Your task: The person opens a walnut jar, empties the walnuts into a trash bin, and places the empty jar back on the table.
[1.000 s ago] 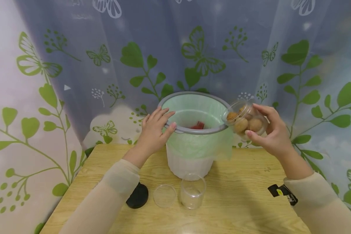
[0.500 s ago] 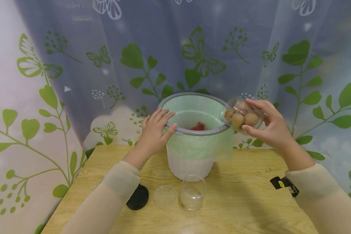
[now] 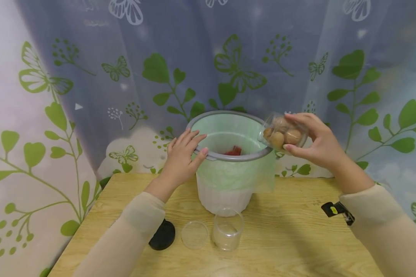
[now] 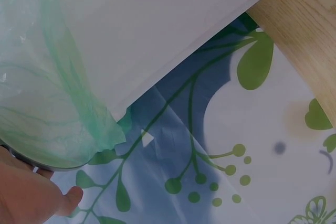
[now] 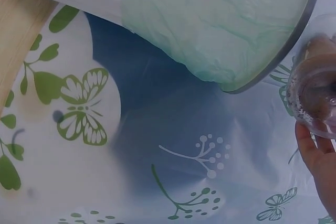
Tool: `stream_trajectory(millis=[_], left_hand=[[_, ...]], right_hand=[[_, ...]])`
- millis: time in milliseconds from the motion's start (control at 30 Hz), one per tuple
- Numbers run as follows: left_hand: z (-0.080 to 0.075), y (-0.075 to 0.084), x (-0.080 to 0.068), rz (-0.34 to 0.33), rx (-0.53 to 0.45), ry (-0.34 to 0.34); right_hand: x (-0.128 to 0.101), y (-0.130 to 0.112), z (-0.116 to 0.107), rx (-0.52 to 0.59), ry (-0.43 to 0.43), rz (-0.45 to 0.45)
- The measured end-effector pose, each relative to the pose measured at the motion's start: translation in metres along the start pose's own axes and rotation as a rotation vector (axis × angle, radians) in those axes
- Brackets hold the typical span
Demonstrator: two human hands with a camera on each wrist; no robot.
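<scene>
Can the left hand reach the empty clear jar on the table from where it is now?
Probably yes. The left hand rests on the bin's grey rim and holds nothing, and the empty clear jar stands in front of the bin with bare table around it.

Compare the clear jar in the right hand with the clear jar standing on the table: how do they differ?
The jar in the right hand is tipped on its side, mouth toward the bin; the jar on the table stands upright. The held jar contains round brown pieces; the table jar looks empty. The right hand grips the held one above the bin's rim; nothing touches the table jar. Both are clear, lidless and similar in shape.
</scene>
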State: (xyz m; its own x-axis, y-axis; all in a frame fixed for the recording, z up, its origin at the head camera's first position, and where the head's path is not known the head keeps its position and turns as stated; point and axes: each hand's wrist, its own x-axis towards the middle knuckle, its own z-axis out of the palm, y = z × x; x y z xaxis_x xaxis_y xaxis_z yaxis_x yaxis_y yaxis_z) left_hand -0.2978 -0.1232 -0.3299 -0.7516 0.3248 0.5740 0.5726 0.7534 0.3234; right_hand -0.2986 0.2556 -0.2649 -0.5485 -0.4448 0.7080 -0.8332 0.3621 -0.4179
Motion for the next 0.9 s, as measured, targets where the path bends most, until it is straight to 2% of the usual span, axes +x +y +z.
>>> stream_trajectory(millis=[267, 533, 900], left_hand=[[0.001, -0.002, 0.0, 0.001, 0.001, 0.001], [0.0, -0.001, 0.0, -0.001, -0.003, -0.002], [0.001, -0.001, 0.0, -0.005, -0.011, -0.001]], right_hand=[[0.009, -0.006, -0.002, -0.048, -0.057, 0.029], [0.019, -0.012, -0.007, -0.163, -0.12, 0.106], [0.028, -0.014, -0.006, -0.148, -0.167, 0.111]])
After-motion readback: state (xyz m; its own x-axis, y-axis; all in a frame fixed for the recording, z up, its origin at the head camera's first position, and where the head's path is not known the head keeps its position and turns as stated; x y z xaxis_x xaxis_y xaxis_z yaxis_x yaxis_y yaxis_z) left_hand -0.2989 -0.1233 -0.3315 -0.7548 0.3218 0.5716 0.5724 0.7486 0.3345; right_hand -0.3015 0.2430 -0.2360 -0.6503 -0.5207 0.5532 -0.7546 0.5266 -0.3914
